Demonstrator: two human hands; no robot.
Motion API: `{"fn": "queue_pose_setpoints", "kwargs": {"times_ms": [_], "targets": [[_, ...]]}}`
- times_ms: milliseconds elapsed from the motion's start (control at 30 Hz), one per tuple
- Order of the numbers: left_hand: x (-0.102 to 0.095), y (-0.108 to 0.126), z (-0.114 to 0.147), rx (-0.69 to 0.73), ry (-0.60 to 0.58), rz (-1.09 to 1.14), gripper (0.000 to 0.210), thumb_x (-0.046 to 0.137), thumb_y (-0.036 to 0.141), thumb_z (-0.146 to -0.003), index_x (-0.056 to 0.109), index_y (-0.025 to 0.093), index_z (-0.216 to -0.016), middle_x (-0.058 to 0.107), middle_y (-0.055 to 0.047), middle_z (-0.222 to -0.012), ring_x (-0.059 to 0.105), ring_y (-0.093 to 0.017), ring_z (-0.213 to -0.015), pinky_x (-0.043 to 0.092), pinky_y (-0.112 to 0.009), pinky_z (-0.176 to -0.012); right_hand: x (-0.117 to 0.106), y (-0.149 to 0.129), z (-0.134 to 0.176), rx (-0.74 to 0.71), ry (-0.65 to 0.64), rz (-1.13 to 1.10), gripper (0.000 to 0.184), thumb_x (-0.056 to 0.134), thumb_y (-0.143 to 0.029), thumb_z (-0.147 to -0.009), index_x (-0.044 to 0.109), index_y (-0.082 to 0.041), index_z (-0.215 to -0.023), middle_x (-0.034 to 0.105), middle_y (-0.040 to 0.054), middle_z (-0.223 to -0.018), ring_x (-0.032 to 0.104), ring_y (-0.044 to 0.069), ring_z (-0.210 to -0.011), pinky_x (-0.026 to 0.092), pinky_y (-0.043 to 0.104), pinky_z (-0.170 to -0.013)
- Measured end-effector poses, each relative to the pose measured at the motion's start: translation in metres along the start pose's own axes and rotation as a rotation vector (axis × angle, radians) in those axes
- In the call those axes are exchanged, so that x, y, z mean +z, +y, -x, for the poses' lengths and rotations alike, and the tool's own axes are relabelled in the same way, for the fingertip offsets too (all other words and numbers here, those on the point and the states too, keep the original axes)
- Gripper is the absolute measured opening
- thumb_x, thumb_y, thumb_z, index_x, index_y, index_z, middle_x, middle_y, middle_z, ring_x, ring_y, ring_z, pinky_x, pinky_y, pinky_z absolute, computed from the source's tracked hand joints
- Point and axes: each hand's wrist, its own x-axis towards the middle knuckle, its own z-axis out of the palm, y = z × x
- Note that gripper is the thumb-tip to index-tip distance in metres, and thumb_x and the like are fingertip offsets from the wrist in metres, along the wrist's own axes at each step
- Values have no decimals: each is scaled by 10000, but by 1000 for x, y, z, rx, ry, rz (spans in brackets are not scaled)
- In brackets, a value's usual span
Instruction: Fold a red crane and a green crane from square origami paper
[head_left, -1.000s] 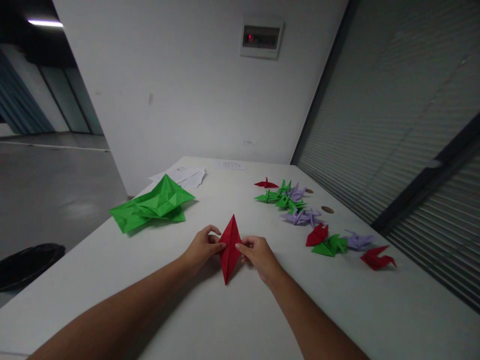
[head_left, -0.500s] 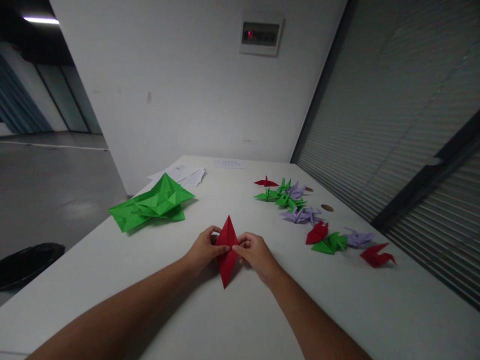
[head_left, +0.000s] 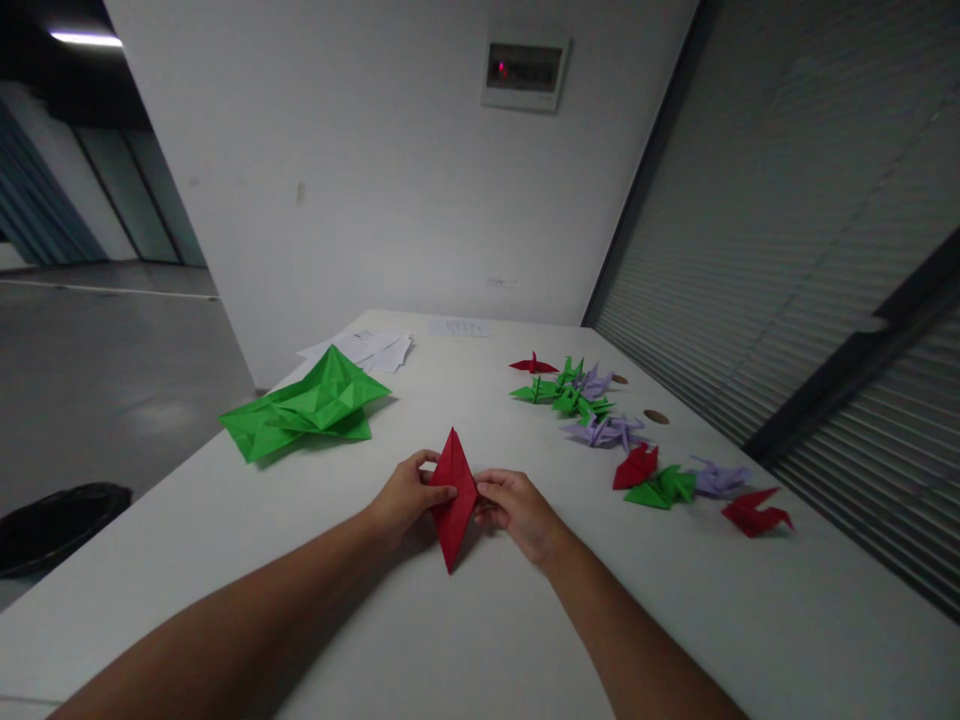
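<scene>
A red folded paper diamond (head_left: 454,510), long and narrow with a crease down its upper half, is held just over the white table (head_left: 420,640) between both hands. My left hand (head_left: 409,497) grips its left side, thumb on the front face and fingers behind. At the right corner, my right hand (head_left: 514,508) pinches the edge between thumb and index finger, the other fingers curled below. The undersides of the fingers behind the paper are hidden.
Creased green paper sheets (head_left: 330,400) lie at left, before white printed papers (head_left: 371,350). Folded paper cranes, including a green one (head_left: 664,487), a purple one (head_left: 607,432) and a red one (head_left: 756,513), line the right side. A black-lined bin (head_left: 67,520) stands beyond the left edge.
My right thumb has slid from the middle of the diamond out to its right corner. The left hand keeps its grip, and the paper has shifted slightly left.
</scene>
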Motion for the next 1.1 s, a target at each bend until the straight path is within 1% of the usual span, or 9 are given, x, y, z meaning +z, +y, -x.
{"fn": "queue_pose_setpoints", "kwargs": {"times_ms": [200,367,533,667,800,900,1100], "targets": [[-1,2,0,-6,18,-20,657,940,221,-536,552,171,-1064,746,-46,-758,713,-201,-626,561,-277,-581,0,-4,4,23,-59,14,364,879,-409,-691,759,-147,-912,731,34,-825,636,112,-669,525,241,-667],[0,1,1,-2,15,-52,645,934,222,-541,549,175,-1056,743,-40,-755,708,-195,-620,552,-265,-568,1,-1,4,-7,-64,70,387,887,-424,-693,740,-140,-912,730,31,-815,641,119,-673,494,232,-640],[3,-1,0,-2,-13,-56,650,945,243,-539,541,174,-1044,750,-49,-763,707,-191,-615,546,-258,-568,2,3,1,-44,-43,102,373,888,-426,-694,702,-150,-864,713,11,-766,630,125,-644,466,233,-599],[4,-2,1,6,-39,-47,689,961,270,-534,532,172,-1064,761,-60,-782,713,-198,-620,561,-275,-581,4,3,0,-49,-37,88,383,896,-430,-676,676,-158,-832,712,7,-763,646,137,-661,483,249,-625],[4,-3,2,10,-56,-49,682,966,282,-545,538,170,-1065,759,-57,-777,718,-201,-618,566,-283,-591,6,4,0,-54,-24,86,383,899,-429,-662,663,-161,-801,712,6,-754,651,147,-664,501,271,-644],[3,-4,1,11,-67,-51,662,959,276,-564,544,170,-1069,758,-55,-775,724,-206,-625,567,-287,-598,5,6,0,-55,-7,104,384,890,-438,-661,662,-158,-793,706,5,-733,645,152,-648,500,273,-620],[2,-5,2,1,-136,12,629,939,220,-581,547,174,-1072,763,-53,-803,720,-186,-644,554,-266,-616,2,9,-3,-54,53,146,387,872,-451,-668,652,-155,-786,695,-3,-691,614,134,-579,464,253,-567]]}}
